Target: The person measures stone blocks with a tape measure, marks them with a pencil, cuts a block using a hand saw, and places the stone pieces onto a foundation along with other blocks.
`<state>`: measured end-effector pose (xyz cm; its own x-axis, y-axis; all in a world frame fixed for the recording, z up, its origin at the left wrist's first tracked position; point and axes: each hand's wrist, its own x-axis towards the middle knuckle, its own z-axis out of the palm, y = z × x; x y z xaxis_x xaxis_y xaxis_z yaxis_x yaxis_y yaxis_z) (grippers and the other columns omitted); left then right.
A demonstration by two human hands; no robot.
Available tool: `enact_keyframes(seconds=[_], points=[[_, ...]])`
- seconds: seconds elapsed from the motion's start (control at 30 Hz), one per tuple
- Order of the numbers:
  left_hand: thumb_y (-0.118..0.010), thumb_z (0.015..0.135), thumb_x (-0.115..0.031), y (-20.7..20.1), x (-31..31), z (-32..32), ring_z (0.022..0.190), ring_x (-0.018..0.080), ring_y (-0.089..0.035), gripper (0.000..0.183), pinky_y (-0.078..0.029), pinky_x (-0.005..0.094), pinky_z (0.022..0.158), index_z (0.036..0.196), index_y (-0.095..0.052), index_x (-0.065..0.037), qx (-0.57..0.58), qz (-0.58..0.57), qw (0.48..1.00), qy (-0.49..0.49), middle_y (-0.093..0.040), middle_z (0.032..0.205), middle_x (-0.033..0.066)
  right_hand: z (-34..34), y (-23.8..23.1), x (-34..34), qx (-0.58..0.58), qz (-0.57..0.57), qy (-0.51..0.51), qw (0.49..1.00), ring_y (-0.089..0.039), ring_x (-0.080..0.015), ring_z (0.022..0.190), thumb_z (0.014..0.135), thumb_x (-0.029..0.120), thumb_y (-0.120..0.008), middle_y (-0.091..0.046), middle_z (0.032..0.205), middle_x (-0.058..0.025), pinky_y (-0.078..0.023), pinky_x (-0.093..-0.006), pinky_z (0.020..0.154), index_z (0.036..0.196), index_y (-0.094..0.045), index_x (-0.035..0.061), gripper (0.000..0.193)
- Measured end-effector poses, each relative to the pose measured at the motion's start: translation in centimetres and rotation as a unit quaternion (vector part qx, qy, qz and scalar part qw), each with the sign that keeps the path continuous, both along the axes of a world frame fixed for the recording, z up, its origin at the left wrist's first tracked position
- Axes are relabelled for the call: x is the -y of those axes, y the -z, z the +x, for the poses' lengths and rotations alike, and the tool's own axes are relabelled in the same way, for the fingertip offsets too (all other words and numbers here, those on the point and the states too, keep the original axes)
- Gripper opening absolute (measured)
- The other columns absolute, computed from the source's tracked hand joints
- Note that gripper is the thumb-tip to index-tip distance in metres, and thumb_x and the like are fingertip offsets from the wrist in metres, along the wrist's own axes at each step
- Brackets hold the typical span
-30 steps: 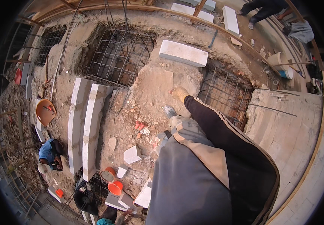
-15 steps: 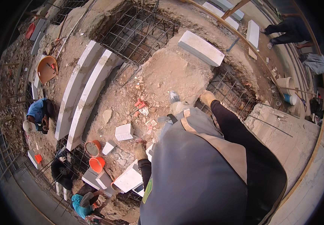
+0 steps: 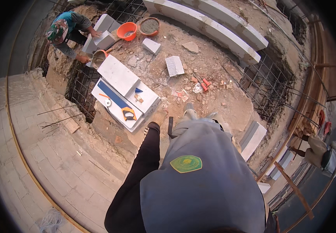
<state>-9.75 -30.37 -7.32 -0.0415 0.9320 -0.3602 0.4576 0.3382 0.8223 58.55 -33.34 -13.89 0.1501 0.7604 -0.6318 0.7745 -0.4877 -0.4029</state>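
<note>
My left hand (image 3: pixel 159 117), in a tan work glove, hangs low in front of my body beside the white blocks; its fingers blend into the dirt and cannot be made out. My right hand does not show. Nearest the left hand is a flat white block (image 3: pixel 151 101) with another white block (image 3: pixel 118 75) stacked on it. On the flat one lie a handsaw (image 3: pixel 115 97) with an orange-and-black handle, an orange pencil-like stick (image 3: pixel 104 95), a round white tape-like item (image 3: pixel 108 102), a small blue triangular tool (image 3: pixel 138 90) and a small tan piece (image 3: pixel 139 98).
A co-worker (image 3: pixel 67 29) handles a white block (image 3: pixel 104 40) at the upper left. Near them are orange buckets (image 3: pixel 126 30) and a mortar bowl (image 3: pixel 149 26). Rebar-filled pits (image 3: pixel 265 85) open right and left. Red-handled tools (image 3: pixel 205 84) lie on rubble; long curved beams (image 3: pixel 210 33) stand behind.
My view has turned left, bringing the stacked blocks and saw to the middle left. My right hand has gone out of sight; my left hand still hangs near the blocks.
</note>
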Motion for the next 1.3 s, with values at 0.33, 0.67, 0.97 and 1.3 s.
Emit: enact_keyframes(seconds=[0.33, 0.67, 0.97, 1.3], points=[[-0.062, 0.097, -0.06, -3.3, 13.2, 14.0, 0.107, 0.0215, -0.065, 0.065, -0.049, 0.0344, 0.093, 0.133, -0.068, -0.007, 0.369, -0.295, 0.799, -0.371, -0.071, 0.122, 0.0123, -12.7, -21.2, -22.8, -0.169, -0.094, 0.199, 0.961, -0.066, -0.0192, 0.084, 0.103, 0.028, -0.052, -0.068, 0.105, -0.0029, -0.051, -0.0368, 0.068, 0.124, -0.058, 0.0143, 0.026], [-0.062, 0.099, -0.057, -0.9, 14.8, 24.3, 0.096, 0.0195, -0.067, 0.065, -0.052, 0.0357, 0.083, 0.116, -0.072, 0.005, 0.445, -0.156, 0.736, -0.486, -0.075, 0.107, 0.0136, -14.5, -19.3, -29.1, -0.221, -0.14, 0.097, 0.96, -0.063, -0.0223, 0.07, 0.105, 0.03, -0.055, -0.064, 0.091, -0.0064, -0.048, -0.0363, 0.056, 0.11, -0.056, 0.0114, 0.019], [-0.063, 0.099, -0.051, -4.6, 15.4, 29.4, 0.094, 0.021, -0.067, 0.056, -0.05, 0.0359, 0.085, 0.111, -0.073, 0.002, 0.309, -0.135, 0.79, -0.512, -0.075, 0.103, 0.0136, -7.2, -15.3, -27.1, -0.227, -0.184, 0.044, 0.955, -0.062, -0.023, 0.071, 0.102, 0.026, -0.054, -0.064, 0.089, -0.0056, -0.048, -0.0417, 0.059, 0.114, -0.058, 0.0142, 0.018], [-0.063, 0.1, -0.048, -6.0, 18.0, 32.2, 0.093, 0.0214, -0.067, 0.052, -0.049, 0.0357, 0.086, 0.11, -0.073, 0.002, 0.2, -0.127, 0.837, -0.493, -0.074, 0.102, 0.0139, -7.5, -13.1, -29.1, -0.267, -0.234, 0.081, 0.931, -0.061, -0.0231, 0.07, 0.101, 0.026, -0.056, -0.062, 0.085, -0.0053, -0.047, -0.0408, 0.055, 0.115, -0.057, 0.0143, 0.018]])
